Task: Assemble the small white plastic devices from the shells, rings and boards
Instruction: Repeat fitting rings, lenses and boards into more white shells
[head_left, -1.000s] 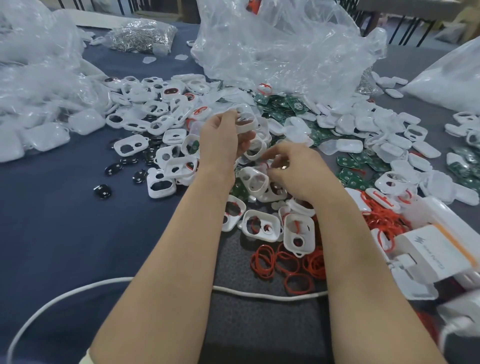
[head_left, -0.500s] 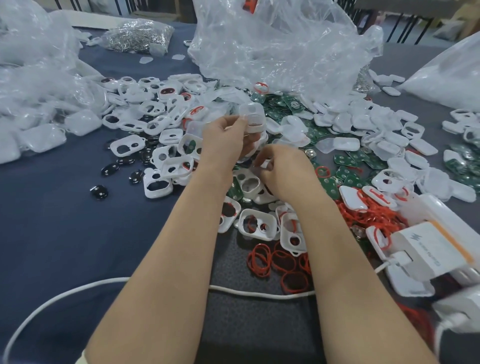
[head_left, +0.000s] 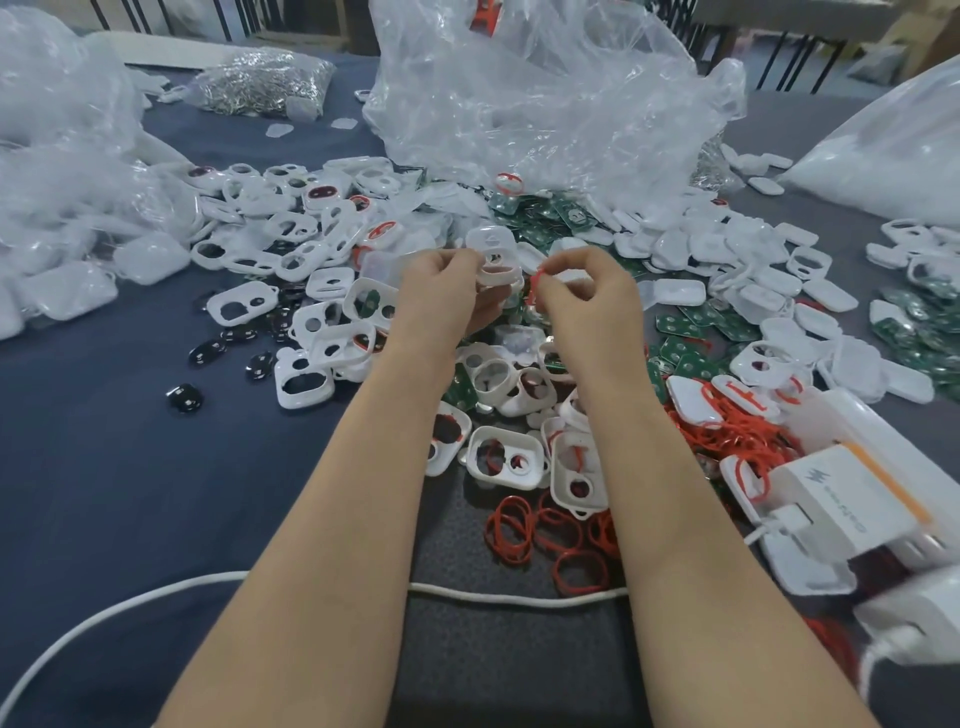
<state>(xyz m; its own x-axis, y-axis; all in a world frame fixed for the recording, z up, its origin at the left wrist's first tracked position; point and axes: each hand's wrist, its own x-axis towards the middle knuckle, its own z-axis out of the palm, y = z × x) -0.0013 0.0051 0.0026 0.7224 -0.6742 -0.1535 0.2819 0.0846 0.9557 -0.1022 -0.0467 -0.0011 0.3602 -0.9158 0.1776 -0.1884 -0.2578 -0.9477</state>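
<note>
Blue cloth covers the table (head_left: 104, 467), and above the piles the left hand (head_left: 447, 291) pinches a white shell (head_left: 493, 257) while the right hand (head_left: 587, 296) pinches a red ring (head_left: 537, 283) just beside it, so I think the ring must next be pressed into the shell

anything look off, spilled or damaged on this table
Nothing looks damaged. Shells, green boards and red rings lie in mixed loose heaps rather than sorted, and a white cable trails across the table between the person and the parts, where it could snag.
</note>
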